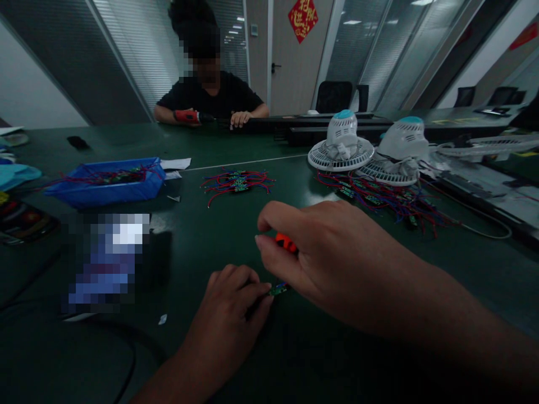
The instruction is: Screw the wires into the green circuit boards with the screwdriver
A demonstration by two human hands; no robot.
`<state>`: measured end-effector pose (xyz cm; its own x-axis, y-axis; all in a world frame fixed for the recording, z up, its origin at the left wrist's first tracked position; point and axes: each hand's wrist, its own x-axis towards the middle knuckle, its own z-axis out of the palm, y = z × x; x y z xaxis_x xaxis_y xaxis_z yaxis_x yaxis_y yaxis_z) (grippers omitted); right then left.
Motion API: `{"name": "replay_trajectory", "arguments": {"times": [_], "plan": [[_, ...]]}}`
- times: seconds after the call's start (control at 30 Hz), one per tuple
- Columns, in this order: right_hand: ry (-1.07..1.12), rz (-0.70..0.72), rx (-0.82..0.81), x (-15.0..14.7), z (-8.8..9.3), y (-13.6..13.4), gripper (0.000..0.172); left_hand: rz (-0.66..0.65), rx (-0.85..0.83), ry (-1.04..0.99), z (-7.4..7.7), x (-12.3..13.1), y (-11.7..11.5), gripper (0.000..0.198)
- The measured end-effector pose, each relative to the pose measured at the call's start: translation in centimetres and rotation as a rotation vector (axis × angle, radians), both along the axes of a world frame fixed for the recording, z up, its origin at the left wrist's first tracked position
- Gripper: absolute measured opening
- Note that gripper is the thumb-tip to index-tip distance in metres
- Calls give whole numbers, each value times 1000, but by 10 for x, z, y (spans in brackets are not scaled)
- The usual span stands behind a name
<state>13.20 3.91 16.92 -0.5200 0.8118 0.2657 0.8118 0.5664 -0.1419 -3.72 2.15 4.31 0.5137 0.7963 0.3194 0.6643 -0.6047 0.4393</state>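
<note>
Left hand (236, 297) pinches a small green circuit board (278, 289) flat on the table (202, 241) near its front edge. Right hand (311, 252), closed round an orange-handled tool (286, 242), sits just above it. Judged step: tool applied to board, which needs holding steady. Blue tray (105, 194), toward the left edge, holds red-wired boards (110, 177).

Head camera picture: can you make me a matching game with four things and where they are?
1 blue tray
2 white fans
3 green board
4 orange tool

A on the right side
B in the right hand
C on the left, holding wires
D at the left hand fingertips

Pairs: 1-C, 2-A, 3-D, 4-B
</note>
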Motion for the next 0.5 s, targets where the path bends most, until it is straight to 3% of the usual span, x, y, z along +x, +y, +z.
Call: {"name": "replay_trajectory", "arguments": {"times": [0.3, 0.5], "plan": [[61, 25, -75, -1, 1, -3, 20, -1, 3, -25, -2, -2, -1, 15], [47, 24, -102, -2, 4, -2, 13, 4, -4, -54, -4, -1, 0, 14]]}}
